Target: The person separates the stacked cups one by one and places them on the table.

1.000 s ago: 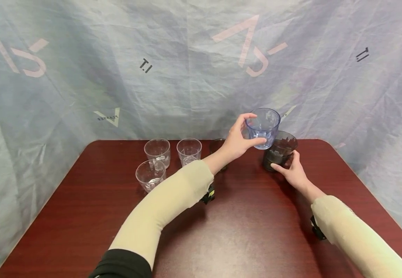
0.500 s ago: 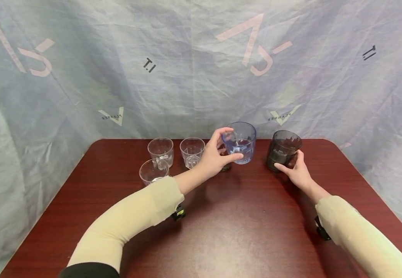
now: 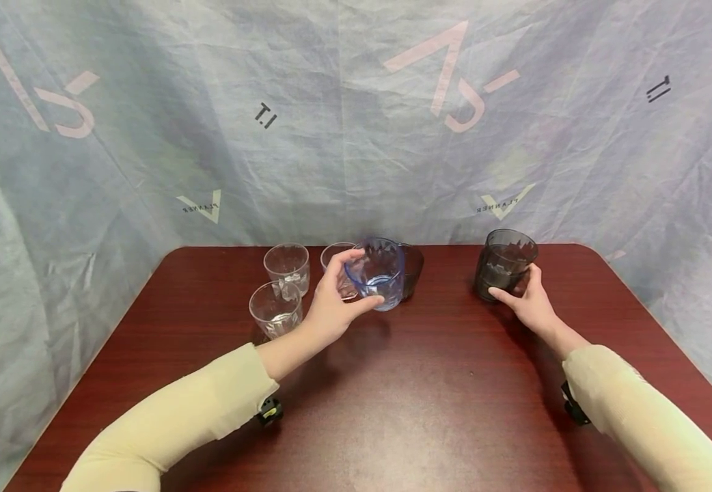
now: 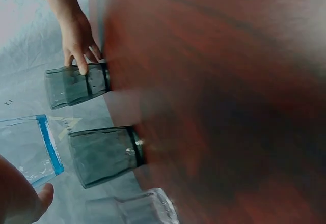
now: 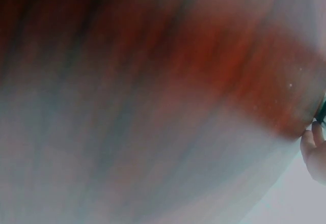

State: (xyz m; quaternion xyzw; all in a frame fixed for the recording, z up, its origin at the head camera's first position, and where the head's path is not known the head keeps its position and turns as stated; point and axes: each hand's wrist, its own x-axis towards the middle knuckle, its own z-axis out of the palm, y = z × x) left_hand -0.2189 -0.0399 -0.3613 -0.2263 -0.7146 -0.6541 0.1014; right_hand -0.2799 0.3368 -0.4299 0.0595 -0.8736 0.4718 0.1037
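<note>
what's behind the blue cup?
Behind the blue cup, held by the left hand, stand a dark cup and a clear cup. Both are partly covered; their bases are hidden.

Dark red wooden table (image 3: 393, 410), three clear glasses (image 3: 286, 268) rear left, two smoky grey glasses (image 3: 503, 273) standing behind.

On the table (image 3: 393, 410): 3 clear glasses (image 3: 286, 268), left of the blue cup. 2 smoked dark cups: one (image 3: 413, 268) just behind the blue cup, one (image 3: 503, 270) well right of it. 1 blue cup (image 3: 377, 277).
</note>
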